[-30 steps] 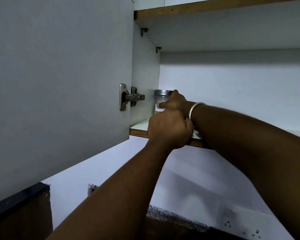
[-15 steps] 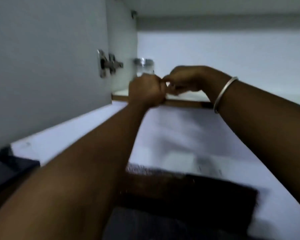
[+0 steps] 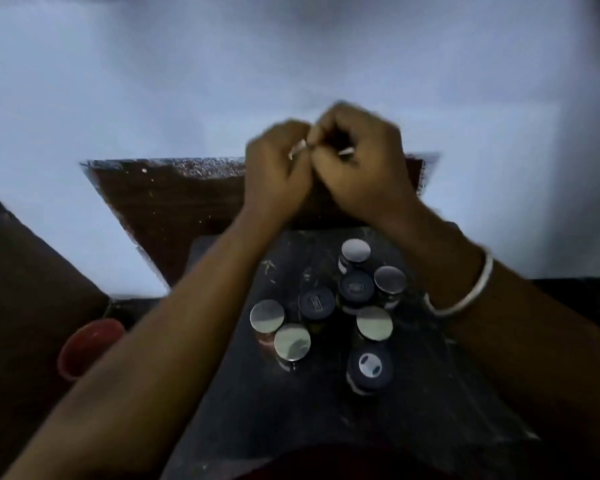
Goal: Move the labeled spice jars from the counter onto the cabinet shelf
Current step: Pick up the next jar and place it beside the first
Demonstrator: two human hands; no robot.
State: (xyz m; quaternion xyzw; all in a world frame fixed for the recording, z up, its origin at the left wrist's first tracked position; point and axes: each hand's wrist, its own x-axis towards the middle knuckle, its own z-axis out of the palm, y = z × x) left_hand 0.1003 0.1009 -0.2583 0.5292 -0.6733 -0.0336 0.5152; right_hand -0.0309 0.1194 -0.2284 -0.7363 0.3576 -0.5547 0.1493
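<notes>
Eight spice jars [image 3: 316,303] are counted, clustered on the dark worktop [image 3: 430,393]: five silver-lidded, three dark-lidded. Beyond them, the left hand [image 3: 278,178] and right hand [image 3: 361,164] are held together, fingers curled, with a small, blurred pale scrap [image 3: 298,149] pinched between them.
</notes>
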